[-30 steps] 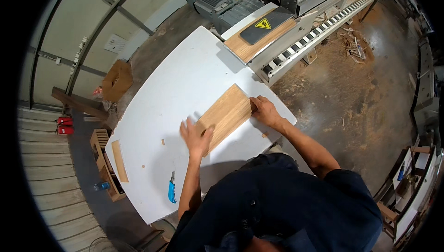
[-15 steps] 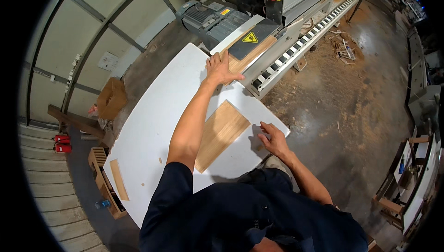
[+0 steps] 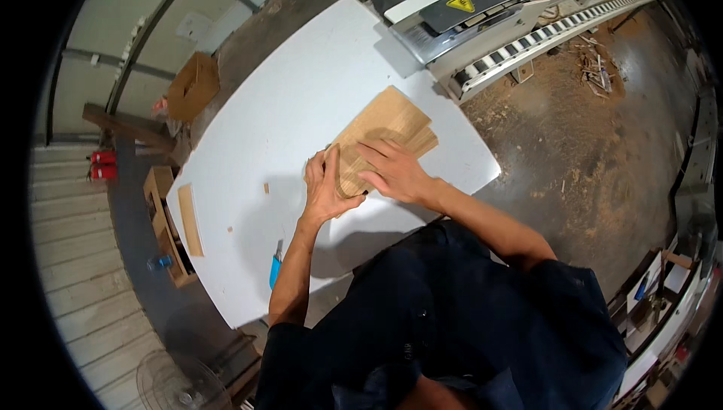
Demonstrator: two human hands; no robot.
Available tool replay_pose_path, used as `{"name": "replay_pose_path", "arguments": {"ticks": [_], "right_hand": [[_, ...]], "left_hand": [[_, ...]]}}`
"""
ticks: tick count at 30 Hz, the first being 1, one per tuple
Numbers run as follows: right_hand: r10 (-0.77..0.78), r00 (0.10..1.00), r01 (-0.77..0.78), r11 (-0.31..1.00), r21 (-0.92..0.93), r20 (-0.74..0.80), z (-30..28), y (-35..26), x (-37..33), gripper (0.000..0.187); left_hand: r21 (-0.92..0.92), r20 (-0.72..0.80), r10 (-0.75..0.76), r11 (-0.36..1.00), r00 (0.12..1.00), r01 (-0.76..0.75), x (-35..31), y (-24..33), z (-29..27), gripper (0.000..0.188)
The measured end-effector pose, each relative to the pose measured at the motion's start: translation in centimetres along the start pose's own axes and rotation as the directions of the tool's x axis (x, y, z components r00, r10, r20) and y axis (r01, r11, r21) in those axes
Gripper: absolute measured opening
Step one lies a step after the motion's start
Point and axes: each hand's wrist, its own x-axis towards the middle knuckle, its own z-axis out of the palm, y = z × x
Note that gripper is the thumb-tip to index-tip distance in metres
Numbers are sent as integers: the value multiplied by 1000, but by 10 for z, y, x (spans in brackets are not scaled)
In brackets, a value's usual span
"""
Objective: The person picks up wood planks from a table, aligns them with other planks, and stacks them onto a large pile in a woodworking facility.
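Two flat wooden boards overlap in a slightly fanned stack above the white table. My left hand grips their left side near the close end, thumb at the near edge and fingers along the side. Across the upper face lies my right hand, its fingers bent over the wood and the thumb close to the near end. How far the fingers reach under the boards is hidden. Beside my left forearm, a blue-handled tool with a thin tip lies at the table's near edge.
The white table has a narrow wood strip at its left edge and small wood bits. Beyond it stands a machine with a roller-like conveyor track. A cardboard box and a fan are at the left.
My left hand has come back from the machine, bringing its board onto the other one. My right hand has moved left onto the boards. The view has shifted; the blue-handled tool now shows.
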Motion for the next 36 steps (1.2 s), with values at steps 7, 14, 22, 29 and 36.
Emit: {"name": "replay_pose_path", "arguments": {"ticks": [7, 14, 22, 29, 36], "right_hand": [[-31, 953, 178, 864, -471, 302, 71, 41, 28, 75], [347, 934, -227, 762, -606, 86, 9, 124, 63, 73], [342, 910, -393, 890, -232, -233, -26, 163, 39, 41], [742, 655, -654, 652, -383, 144, -15, 132, 2, 49], [731, 681, -729, 676, -103, -24, -5, 119, 14, 33]], "left_hand": [[197, -66, 100, 977, 993, -85, -24, -13, 22, 111], [178, -89, 113, 979, 990, -96, -27, -15, 26, 112], [109, -264, -67, 989, 962, 99, -41, -13, 22, 104], [-805, -67, -649, 484, 758, 344, -36, -20, 49, 41], [-861, 21, -711, 345, 703, 374, -31, -40, 52, 33]]}}
